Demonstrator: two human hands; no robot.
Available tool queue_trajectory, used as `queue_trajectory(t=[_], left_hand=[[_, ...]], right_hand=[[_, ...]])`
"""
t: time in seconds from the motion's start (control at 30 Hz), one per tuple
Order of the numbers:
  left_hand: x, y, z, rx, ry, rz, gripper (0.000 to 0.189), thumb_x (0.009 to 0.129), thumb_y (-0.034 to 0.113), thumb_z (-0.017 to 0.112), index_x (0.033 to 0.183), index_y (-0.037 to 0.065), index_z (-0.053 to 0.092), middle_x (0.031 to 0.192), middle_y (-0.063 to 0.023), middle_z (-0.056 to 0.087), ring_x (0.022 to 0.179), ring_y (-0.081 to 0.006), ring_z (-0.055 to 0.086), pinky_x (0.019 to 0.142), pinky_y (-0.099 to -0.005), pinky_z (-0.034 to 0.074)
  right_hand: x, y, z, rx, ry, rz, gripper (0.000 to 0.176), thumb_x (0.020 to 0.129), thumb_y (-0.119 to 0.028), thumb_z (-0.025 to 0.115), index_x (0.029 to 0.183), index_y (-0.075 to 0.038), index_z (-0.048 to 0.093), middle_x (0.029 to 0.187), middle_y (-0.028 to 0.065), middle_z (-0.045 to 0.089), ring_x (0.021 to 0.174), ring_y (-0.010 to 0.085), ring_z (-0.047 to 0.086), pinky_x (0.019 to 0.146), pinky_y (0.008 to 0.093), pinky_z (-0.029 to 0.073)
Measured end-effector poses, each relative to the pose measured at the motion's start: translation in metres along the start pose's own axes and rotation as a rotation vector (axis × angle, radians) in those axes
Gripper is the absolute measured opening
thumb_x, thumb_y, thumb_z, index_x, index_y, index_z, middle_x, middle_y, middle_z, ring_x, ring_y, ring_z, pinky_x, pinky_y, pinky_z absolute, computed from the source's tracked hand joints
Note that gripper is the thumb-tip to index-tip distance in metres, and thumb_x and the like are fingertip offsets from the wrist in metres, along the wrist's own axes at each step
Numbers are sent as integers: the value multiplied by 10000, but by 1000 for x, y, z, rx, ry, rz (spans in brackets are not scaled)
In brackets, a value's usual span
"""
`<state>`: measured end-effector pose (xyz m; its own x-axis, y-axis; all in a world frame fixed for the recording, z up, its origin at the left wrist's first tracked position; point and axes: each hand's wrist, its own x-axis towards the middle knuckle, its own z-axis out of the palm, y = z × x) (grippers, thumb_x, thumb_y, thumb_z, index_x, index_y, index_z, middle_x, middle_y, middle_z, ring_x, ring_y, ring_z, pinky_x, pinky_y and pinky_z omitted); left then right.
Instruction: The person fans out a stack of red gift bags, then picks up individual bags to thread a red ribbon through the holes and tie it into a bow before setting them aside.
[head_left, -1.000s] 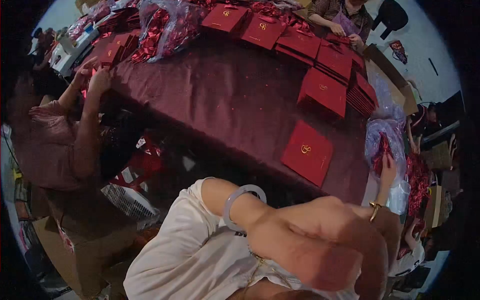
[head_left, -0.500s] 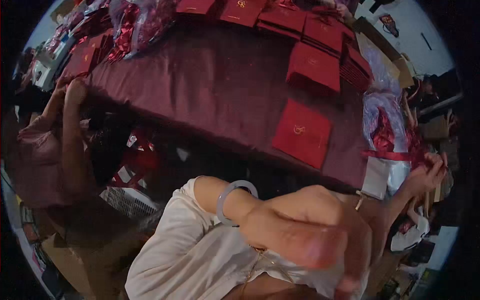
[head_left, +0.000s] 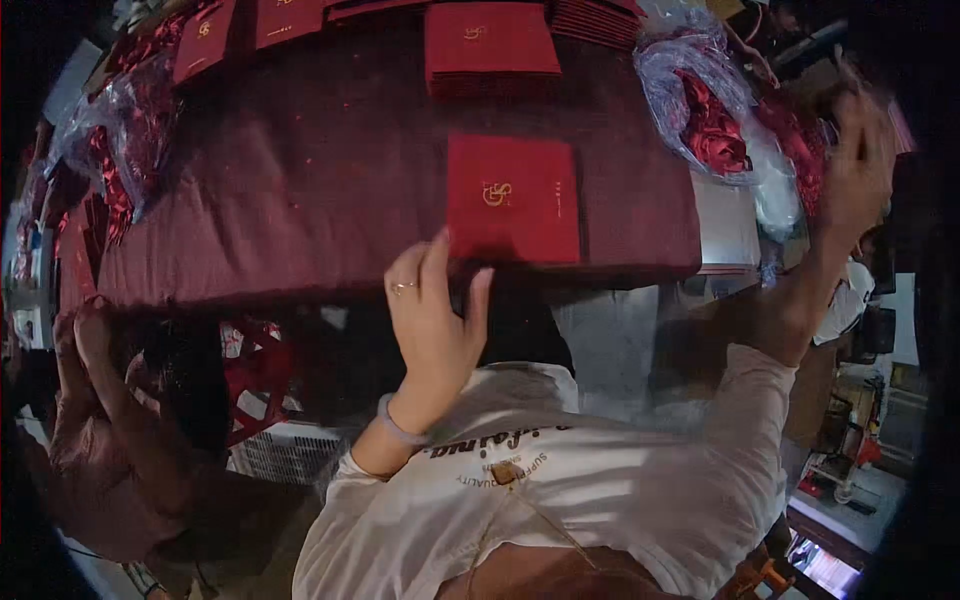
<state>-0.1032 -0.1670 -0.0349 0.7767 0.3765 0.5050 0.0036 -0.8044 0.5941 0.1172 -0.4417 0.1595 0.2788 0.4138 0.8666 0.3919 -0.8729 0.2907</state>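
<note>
In the head view, the flat red packet (head_left: 520, 225) lies by itself near the front edge of the dark red tablecloth (head_left: 330, 190), its gold print (head_left: 497, 193) facing up, with a stack of like packets (head_left: 490, 45) farther back. The left hand (head_left: 430, 315) is at the packet's near left corner, fingers spread and thumb held away from them, gripping nothing; whether the index fingertip touches the side or stops just beside it, I cannot tell. The right hand (head_left: 862, 160) is lifted well off to the right, beyond a clear plastic bag (head_left: 665, 100) with shiny red ribbon (head_left: 712, 130) in it; it is blurred, so I cannot tell whether it grasps anything. At the far left, another person's hands (head_left: 85, 335) are at the table edge. The packet looks like stiff card or heavy paper, so it should be light and hold its shape, yet its corners could crease and its face could scuff under a hard pinch. Its smooth cover may slide on the cloth if pushed. The near edge seems the best place to take hold, thumb below and fingers flat on top, clear of the gold print.
</note>
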Motion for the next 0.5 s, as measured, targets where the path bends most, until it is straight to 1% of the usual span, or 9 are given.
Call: queue_trajectory(t=[0.03,0.07,0.1,0.13,0.2,0.27,0.33,0.37,0.5], left_hand=[[5,-7,2,69,21,-19,498,773,198,709,1175,-16,507,1084,-201,491,970,-358,478,836,-425,406],[11,-12,5,140,44,-38,519,782,232,705,1185,-20,497,1094,-202,487,969,-358,475,837,-427,404],[16,-15,9,139,8,-80,544,785,286,702,1179,-35,506,1082,-211,497,961,-358,475,832,-425,402],[21,-17,14,146,-14,-68,553,777,297,709,1168,-42,516,1063,-214,508,948,-359,480,826,-422,403],[26,-20,25,155,-17,-47,554,744,311,733,1111,-65,557,1004,-209,540,911,-353,497,805,-415,409],[27,-23,31,149,-85,-31,543,710,295,750,1083,-59,576,984,-187,550,893,-341,504,789,-410,414],[27,-19,32,126,-95,-70,512,678,246,764,1077,-24,592,983,-167,550,892,-331,505,780,-405,417],[26,-18,34,128,-85,-60,512,669,235,768,1083,-10,591,983,-163,550,889,-331,505,778,-404,418],[27,-6,28,-132,-46,-84,514,646,61,765,1125,28,580,927,-123,585,839,-283,536,758,-366,450]], right_hand=[[-4,-43,-7,275,-86,166,224,892,-106,578,1103,-75,645,1001,73,639,902,171,604,791,279,467],[-16,-55,3,551,-128,-13,256,874,-85,599,1127,-84,639,944,72,631,836,137,589,742,254,462],[-31,-76,1,696,-404,171,268,858,-89,619,1124,-94,646,872,64,609,761,130,562,694,229,446],[-48,-98,5,778,-594,200,274,845,-92,632,1118,-90,650,820,45,585,704,118,524,656,215,430],[-73,-135,15,1051,-815,267,252,853,-18,599,1101,-32,638,881,38,589,805,80,538,707,195,422],[-107,-165,37,1348,-762,293,203,849,-15,607,1049,-13,642,882,39,605,819,90,560,720,208,438],[-127,-195,51,1560,-791,515,163,854,-62,613,1011,-29,642,891,60,641,823,131,605,759,256,465],[-136,-207,53,1690,-859,754,185,872,-62,595,1048,-16,625,920,43,644,853,116,597,792,250,462],[-142,-217,55,1784,-880,831,220,875,-69,597,1085,-6,619,966,62,648,891,110,602,811,242,464]])
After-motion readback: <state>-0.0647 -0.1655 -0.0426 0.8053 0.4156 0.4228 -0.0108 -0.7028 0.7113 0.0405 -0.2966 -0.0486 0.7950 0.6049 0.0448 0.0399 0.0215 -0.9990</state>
